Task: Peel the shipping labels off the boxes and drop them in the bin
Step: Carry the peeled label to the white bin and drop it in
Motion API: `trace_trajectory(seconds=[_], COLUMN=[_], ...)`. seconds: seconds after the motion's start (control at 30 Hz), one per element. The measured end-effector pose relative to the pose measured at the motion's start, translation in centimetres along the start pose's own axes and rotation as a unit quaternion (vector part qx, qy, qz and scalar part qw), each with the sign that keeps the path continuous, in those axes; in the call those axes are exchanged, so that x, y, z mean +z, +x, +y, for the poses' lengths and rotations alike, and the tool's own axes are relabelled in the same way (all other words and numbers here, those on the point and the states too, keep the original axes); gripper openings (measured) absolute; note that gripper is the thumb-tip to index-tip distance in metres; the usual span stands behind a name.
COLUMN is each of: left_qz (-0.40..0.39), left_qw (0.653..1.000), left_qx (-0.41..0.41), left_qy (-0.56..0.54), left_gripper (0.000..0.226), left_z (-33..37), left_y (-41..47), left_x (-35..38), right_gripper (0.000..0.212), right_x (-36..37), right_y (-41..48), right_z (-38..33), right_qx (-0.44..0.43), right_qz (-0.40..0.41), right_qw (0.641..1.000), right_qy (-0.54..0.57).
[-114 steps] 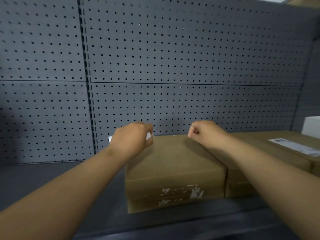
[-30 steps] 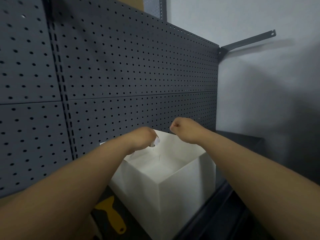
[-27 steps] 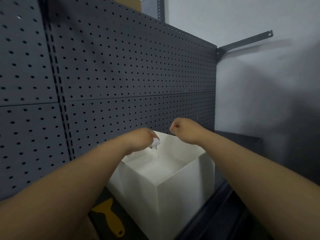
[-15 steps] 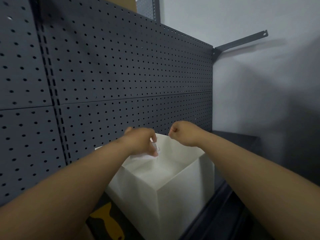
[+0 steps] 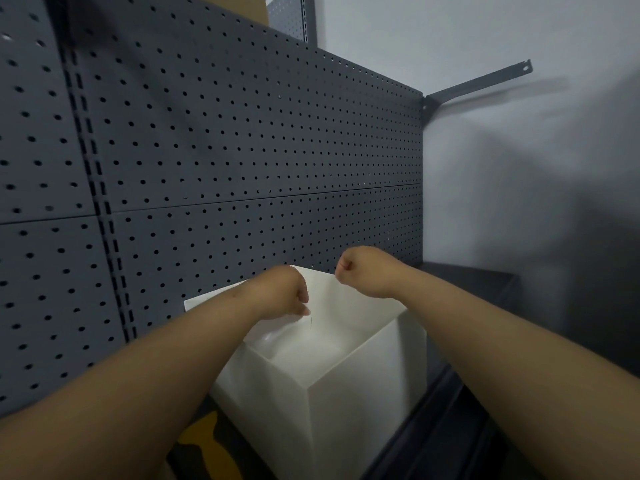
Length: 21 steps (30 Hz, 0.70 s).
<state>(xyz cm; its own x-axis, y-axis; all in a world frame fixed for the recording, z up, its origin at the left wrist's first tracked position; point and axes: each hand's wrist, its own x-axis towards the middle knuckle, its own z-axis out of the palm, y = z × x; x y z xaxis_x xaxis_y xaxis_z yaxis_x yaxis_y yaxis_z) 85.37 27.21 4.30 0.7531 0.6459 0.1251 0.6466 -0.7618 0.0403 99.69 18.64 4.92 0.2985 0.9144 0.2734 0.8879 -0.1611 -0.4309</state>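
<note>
Over the white bin [image 5: 346,410] | left hand [image 5: 277,292]: fingers curled down, pale label [image 5: 277,329] just beneath them inside bin mouth, pinch cannot be told | right hand [image 5: 367,271]: closed fist, holding nothing, above far rim

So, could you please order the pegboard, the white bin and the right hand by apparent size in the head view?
pegboard
white bin
right hand
The gaps are wide, so nearness does not change the order.
</note>
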Motion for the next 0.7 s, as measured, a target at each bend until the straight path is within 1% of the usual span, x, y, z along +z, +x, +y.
trace_trajectory(seconds=[0.13, 0.23, 0.37, 0.57, 0.7], left_qz=[0.020, 0.031, 0.035, 0.039, 0.041], left_qw=[0.999, 0.998, 0.997, 0.995, 0.995], left_qx=[0.033, 0.044, 0.050, 0.049, 0.037], left_qy=[-0.027, -0.036, -0.051, -0.073, -0.087], left_gripper=[0.027, 0.028, 0.029, 0.026, 0.028], left_z=[0.3, 0.3, 0.2, 0.0, 0.1], left_y=[-0.1, -0.1, -0.2, -0.8, -1.4], left_x=[0.0, -0.1, -0.2, -0.5, -0.7], right_gripper=[0.027, 0.035, 0.030, 0.018, 0.021], right_x=[0.1, 0.1, 0.2, 0.7, 0.8], right_y=[0.1, 0.2, 0.2, 0.3, 0.7], right_z=[0.2, 0.0, -0.3, -0.8, -0.7], right_qx=[-0.044, -0.064, -0.064, -0.053, -0.029], right_qz=[-0.003, -0.030, -0.038, -0.010, -0.008], right_qw=[0.999, 0.997, 0.996, 0.997, 0.995], right_qy=[-0.010, -0.024, -0.048, -0.058, -0.096])
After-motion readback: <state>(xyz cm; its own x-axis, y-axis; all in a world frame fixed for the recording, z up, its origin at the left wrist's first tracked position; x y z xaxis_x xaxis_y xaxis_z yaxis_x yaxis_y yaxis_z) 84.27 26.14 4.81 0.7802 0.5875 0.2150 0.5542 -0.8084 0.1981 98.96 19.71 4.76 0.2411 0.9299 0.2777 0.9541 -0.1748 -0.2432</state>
